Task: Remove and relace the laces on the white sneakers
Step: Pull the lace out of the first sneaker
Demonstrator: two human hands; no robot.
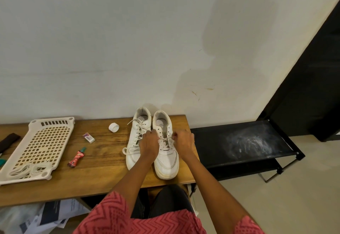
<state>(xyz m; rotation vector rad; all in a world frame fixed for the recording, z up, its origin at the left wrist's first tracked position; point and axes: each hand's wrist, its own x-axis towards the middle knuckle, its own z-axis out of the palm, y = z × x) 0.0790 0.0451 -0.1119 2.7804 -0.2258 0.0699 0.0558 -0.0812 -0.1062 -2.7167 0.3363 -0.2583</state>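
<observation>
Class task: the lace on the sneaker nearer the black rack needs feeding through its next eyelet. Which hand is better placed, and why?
Probably the right hand: it pinches the lace beside the right sneaker, unobstructed. The left hand reaches across the left sneaker.

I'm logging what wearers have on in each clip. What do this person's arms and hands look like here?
Both forearms are bare, as are the left hand and right hand: no gloves, rings or watch visible. Short pink-red sleeves with a darker zigzag pattern cover the upper arms.

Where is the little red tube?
The red tube lies on the wooden table, between the white basket tray and the sneakers.
</observation>
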